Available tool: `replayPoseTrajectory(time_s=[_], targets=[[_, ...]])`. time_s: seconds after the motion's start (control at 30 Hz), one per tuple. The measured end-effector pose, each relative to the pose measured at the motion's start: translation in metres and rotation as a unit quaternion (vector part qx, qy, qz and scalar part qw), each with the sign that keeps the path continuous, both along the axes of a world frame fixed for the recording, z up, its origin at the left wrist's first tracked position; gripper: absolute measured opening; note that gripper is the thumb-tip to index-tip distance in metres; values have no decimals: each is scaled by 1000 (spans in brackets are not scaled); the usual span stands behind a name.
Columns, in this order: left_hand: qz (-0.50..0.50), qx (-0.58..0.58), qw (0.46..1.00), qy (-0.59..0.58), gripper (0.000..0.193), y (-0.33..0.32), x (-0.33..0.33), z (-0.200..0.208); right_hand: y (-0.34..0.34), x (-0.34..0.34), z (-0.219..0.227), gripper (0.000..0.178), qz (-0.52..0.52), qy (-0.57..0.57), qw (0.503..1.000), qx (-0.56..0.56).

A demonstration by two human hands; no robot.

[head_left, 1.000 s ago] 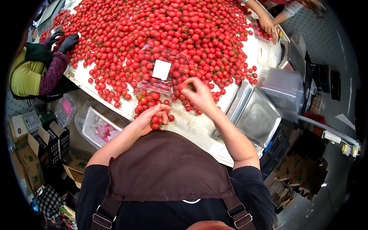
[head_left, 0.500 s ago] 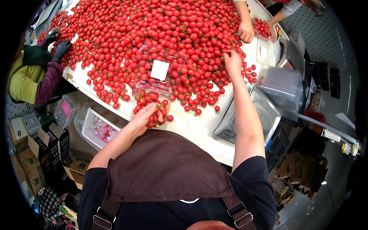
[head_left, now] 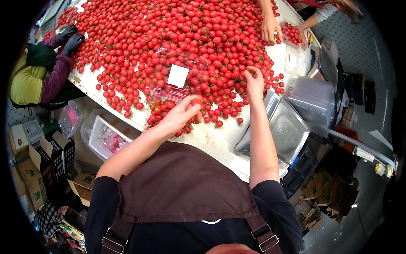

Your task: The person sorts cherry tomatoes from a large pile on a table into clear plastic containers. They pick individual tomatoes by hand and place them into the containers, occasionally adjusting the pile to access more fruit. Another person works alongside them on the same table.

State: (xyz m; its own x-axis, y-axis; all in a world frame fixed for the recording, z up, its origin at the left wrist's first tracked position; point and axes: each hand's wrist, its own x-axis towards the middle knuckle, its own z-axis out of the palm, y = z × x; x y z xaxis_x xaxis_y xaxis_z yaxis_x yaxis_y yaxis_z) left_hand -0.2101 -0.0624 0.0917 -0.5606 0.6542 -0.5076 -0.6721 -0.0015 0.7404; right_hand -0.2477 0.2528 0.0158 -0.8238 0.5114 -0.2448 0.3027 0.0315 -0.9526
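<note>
My left hand (head_left: 182,116) is over the right side of a clear plastic clamshell box whose base holds cherry tomatoes (head_left: 160,110). Its fingers are curled inward and slightly blurred; red shows at the fingertips, but what they hold cannot be made out. Tilted back against the heap, the box's transparent lid (head_left: 163,70) carries a white label (head_left: 178,76). My right hand (head_left: 254,81) hovers at the right edge of the big heap of cherry tomatoes (head_left: 211,38), thumb and fingers slightly apart, with nothing visible between them.
A metal scale tray (head_left: 289,129) and a stack of clear plastic boxes (head_left: 311,101) stand to the right. Across the table, a co-worker's hand (head_left: 270,29) picks at the heap. At left, another person wears dark gloves (head_left: 72,44). A white bin (head_left: 101,137) sits below the table edge.
My left hand has moved up and right from the tomatoes in the box base. My right hand has drawn slightly back toward me, its fingers spreading a little.
</note>
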Motion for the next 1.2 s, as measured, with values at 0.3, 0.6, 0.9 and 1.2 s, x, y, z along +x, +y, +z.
replayPoseTrajectory(time_s=[0.3,0.6,0.9,1.2], targets=[[-39,11,985,-167,50,5,13,-13,-106,97,57,18,181,21,974,-134],[-35,41,988,-142,34,-18,16,-16,21,20,21,20,-43,-27,978,204],[14,-7,986,-168,35,-38,27,-25,36,-22,-32,29,46,-183,838,512],[35,72,970,-231,42,-33,20,-24,24,6,-10,34,-35,-34,902,430]])
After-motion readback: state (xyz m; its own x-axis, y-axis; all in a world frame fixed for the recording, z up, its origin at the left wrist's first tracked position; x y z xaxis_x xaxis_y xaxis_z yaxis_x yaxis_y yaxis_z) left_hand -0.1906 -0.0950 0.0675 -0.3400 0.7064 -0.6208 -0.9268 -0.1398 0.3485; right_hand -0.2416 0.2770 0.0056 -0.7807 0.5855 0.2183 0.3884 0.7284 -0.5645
